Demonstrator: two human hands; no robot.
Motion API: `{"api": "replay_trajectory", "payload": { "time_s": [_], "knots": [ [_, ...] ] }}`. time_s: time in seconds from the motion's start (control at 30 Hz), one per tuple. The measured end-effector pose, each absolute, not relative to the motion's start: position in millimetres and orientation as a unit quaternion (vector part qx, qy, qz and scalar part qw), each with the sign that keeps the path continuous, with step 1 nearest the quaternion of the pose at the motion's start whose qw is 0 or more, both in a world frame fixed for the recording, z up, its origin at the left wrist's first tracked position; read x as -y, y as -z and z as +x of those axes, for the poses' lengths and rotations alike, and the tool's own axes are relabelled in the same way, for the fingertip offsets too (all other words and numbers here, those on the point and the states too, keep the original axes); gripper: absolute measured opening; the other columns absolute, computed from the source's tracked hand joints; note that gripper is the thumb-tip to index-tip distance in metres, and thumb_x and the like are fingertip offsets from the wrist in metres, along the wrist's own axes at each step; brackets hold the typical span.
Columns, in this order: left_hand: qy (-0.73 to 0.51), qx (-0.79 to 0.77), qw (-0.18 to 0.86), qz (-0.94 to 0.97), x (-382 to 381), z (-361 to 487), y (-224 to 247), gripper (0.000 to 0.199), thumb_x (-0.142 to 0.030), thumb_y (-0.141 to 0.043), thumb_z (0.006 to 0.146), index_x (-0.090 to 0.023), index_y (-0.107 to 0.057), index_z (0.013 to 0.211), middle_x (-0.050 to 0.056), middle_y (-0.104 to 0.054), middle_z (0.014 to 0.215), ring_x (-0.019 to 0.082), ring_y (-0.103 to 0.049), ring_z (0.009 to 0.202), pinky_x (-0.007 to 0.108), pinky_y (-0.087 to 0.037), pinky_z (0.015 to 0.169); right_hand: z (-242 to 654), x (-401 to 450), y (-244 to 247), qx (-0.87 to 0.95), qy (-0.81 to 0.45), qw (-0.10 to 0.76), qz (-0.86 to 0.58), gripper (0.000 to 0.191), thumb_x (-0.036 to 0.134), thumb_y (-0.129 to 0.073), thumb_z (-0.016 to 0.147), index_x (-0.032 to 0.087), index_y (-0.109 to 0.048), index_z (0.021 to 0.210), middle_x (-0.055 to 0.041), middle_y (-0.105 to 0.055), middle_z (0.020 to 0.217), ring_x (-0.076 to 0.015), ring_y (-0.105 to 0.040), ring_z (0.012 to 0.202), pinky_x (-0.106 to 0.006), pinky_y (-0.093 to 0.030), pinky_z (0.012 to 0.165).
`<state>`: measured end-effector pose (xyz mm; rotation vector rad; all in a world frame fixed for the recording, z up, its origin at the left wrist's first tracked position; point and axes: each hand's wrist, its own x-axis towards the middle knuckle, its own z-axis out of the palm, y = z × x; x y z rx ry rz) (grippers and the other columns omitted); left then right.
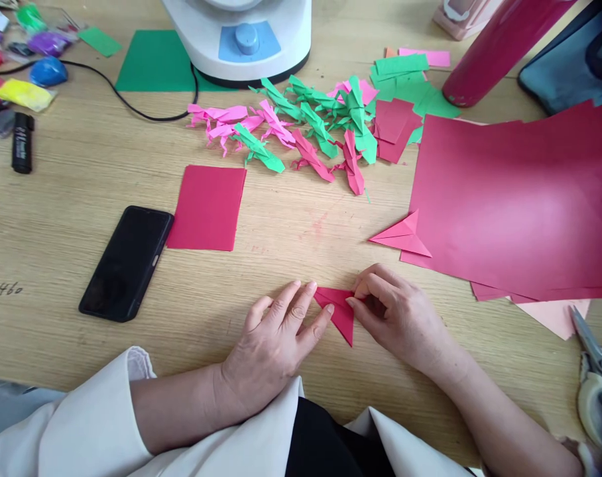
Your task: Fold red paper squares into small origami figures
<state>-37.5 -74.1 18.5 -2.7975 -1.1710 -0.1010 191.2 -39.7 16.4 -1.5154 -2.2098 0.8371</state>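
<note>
A small red folded paper (341,319), triangular in shape, lies on the table in front of me. My left hand (281,328) rests flat beside it with the fingers spread, thumb and fingertips touching its left part. Thumb and forefinger of my right hand (398,315) pinch its upper right corner. Just above my right hand, a second red folded triangle (403,236) overlaps the edge of a stack of large red sheets (510,199). A stack of red paper squares (209,209) lies to the upper left.
Beyond are several folded green figures (321,129), pink ones (226,118) and red ones (351,165). A phone (126,265) lies left, scissors (594,344) and tape (598,407) right. A white appliance (246,40) and a red bottle (504,50) stand at the back.
</note>
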Motion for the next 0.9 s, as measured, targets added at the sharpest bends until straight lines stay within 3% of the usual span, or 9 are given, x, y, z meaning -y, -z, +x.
{"api": "replay_trajectory", "payload": {
  "time_s": [0.17, 0.43, 0.9],
  "knots": [
    [0.040, 0.390, 0.042, -0.919, 73.4, -39.3, -17.9, 0.042, -0.017, -0.043, 0.096, -0.027, -0.055, 0.135, 0.012, -0.051, 0.145, 0.030, -0.052, 0.128, 0.046, -0.038, 0.091, 190.2, 39.6, -17.2, 0.775, -0.289, 0.165, -0.537, 0.015, 0.016, -0.055, 0.087, 0.020, -0.049, 0.075, -0.0019, -0.053, 0.082, -0.0124, -0.048, 0.065, -0.027, -0.039, 0.060],
    [0.022, 0.395, 0.043, -0.917, 70.8, -40.8, -17.6, 0.044, -0.010, -0.034, 0.098, -0.017, -0.053, 0.137, 0.006, -0.046, 0.150, 0.024, -0.051, 0.128, 0.043, -0.037, 0.093, 189.9, 39.9, -18.0, 0.775, -0.287, 0.161, -0.539, 0.014, 0.016, -0.056, 0.087, 0.020, -0.050, 0.075, -0.0029, -0.055, 0.083, -0.0133, -0.050, 0.066, -0.027, -0.040, 0.061],
    [0.028, 0.396, 0.056, -0.916, 67.3, -39.2, -18.2, 0.041, -0.016, -0.043, 0.097, -0.018, -0.054, 0.136, 0.009, -0.055, 0.143, 0.024, -0.054, 0.120, 0.044, -0.038, 0.094, 189.8, 39.6, -19.9, 0.775, -0.288, 0.175, -0.535, 0.014, 0.012, -0.054, 0.086, 0.020, -0.049, 0.076, -0.0020, -0.054, 0.082, -0.0119, -0.048, 0.063, -0.026, -0.037, 0.059]
  ]
}}
